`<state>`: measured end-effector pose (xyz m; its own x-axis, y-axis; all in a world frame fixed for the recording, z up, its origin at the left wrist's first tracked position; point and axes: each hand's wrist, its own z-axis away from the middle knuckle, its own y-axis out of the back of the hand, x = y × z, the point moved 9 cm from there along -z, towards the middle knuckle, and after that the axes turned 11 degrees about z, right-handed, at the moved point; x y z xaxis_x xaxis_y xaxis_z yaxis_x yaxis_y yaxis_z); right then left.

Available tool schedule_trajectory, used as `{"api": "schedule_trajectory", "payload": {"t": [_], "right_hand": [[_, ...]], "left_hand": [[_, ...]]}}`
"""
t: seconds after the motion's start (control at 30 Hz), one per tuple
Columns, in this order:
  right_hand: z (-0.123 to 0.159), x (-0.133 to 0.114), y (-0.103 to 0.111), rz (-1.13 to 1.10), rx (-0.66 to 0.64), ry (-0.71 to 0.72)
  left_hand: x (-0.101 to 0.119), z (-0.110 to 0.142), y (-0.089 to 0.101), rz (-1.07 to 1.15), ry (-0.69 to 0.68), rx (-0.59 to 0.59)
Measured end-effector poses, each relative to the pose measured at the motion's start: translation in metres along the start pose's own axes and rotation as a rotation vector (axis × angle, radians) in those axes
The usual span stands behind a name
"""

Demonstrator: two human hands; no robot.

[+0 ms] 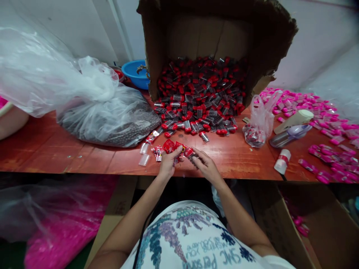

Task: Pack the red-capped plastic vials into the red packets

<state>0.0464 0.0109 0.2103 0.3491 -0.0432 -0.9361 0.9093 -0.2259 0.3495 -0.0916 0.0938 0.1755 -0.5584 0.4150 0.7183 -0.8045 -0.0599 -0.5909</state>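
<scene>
My left hand is closed, thumb over fingers, on a red printed wrapper near the table's front edge. Opposite it, my right hand pinches a small clear container with dark contents, which meets the wrapper between the hands. Fingers hide part of both, so I cannot tell how far one is inside the other. Just left of my left hand lie more red printed wrappers and two small clear plastic pieces. A lone red-capped container rests beyond my right hand.
A torn cardboard box on its side spills red-capped containers. Left of it sit a plastic bag of dark pieces and a blue basin. Rightward are a small knotted bag, a bottle and pink containers.
</scene>
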Motion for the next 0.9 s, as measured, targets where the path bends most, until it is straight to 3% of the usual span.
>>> {"api": "schedule_trajectory", "payload": {"t": [0.2,0.47,0.7,0.9], "right_hand": [[0.003,-0.001,-0.003,-0.193,-0.016,-0.073],[0.009,-0.009,0.005,-0.007,0.041,0.02],[0.01,-0.023,0.008,0.032,0.035,0.098],[0.013,-0.025,0.007,0.034,0.058,0.082]], "left_hand": [[0.0,0.009,-0.012,-0.027,0.014,-0.086],[0.012,0.012,-0.013,-0.038,-0.101,-0.123],[0.016,0.016,-0.014,-0.028,-0.13,-0.115],[0.014,0.018,-0.014,-0.043,-0.118,-0.108]]}}
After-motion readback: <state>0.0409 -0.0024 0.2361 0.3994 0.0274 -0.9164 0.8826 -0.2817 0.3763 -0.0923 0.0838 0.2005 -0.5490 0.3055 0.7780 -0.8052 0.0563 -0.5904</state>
